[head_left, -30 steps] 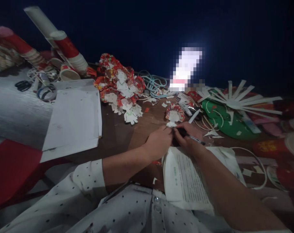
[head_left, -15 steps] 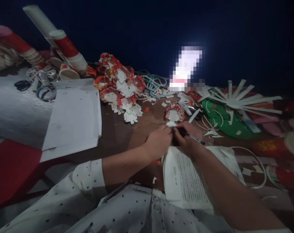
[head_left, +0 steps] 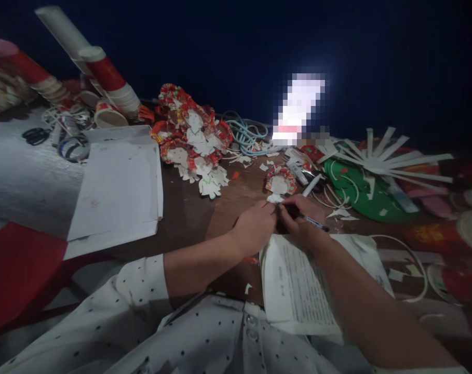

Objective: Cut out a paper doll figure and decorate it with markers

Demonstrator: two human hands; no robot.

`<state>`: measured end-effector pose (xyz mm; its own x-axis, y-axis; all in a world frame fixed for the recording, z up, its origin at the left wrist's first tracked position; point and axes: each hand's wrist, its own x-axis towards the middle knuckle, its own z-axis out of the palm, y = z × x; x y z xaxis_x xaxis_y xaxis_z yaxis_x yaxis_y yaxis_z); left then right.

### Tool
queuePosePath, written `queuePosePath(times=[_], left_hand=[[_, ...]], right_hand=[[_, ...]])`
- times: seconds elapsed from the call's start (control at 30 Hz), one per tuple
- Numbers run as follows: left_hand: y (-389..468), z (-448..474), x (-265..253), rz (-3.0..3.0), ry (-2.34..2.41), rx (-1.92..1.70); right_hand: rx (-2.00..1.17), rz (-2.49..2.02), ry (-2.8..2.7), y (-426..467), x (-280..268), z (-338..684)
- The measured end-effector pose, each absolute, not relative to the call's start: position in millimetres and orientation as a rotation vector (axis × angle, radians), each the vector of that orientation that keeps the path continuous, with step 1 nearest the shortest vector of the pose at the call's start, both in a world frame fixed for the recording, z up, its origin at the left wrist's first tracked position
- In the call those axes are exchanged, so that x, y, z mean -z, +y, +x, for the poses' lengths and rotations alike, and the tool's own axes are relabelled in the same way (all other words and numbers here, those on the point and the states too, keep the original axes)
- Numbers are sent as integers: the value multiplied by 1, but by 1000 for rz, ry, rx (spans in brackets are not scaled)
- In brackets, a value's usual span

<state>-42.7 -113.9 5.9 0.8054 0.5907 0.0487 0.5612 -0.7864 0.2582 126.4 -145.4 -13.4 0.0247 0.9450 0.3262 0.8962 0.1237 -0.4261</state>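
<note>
Between my hands and the back of the table lies a small paper figure (head_left: pixel 281 185) with a red, ruffled paper-cup border around its white head. My left hand (head_left: pixel 256 227) is closed, its fingertips pinching or pressing the figure's lower white part, which they mostly hide. In my closed right hand (head_left: pixel 302 217) is a black pen (head_left: pixel 315 224), its tip end at the same white part, close to my left fingers. Whether the tip touches the paper I cannot tell. Under my right wrist is an open book (head_left: pixel 294 291) with printed text.
Several similar red-and-white figures (head_left: pixel 197 137) are heaped left of centre. A white board (head_left: pixel 117 189) lies at the left, with stacked paper cups (head_left: pixel 109 78) behind. Blue cord (head_left: pixel 247 135), a bright phone-like screen (head_left: pixel 300 106), a green disc (head_left: pixel 360 195) and white paper strips (head_left: pixel 379 163) are farther back.
Almost nothing differs. Both hands, the pen and the paper figure hold the same positions; the view has shifted only very slightly.
</note>
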Motion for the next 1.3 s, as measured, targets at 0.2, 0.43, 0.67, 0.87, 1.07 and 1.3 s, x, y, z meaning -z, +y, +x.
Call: queuePosePath(times=[0.2,0.43,0.67,0.87,1.07,1.3], left_hand=[[-114,-43,-6,2758,894,-178],[-114,-43,-5,2752,889,-178],[-115,-43,-7,2756,888,-168],[-115,-43,-6,2744,911,-176],[-114,-43,-3,2757,895,-221],[-114,-44,-7,2747,893,-175]], right_hand=[[-162,-1777,-1874,-146,10,125],[-164,-1766,-1871,-146,11,126],[-153,-1785,-1872,-146,11,125],[-146,-1804,-1866,-146,10,125],[-150,-1805,-1846,-146,11,126],[-150,-1804,-1792,-148,8,123]])
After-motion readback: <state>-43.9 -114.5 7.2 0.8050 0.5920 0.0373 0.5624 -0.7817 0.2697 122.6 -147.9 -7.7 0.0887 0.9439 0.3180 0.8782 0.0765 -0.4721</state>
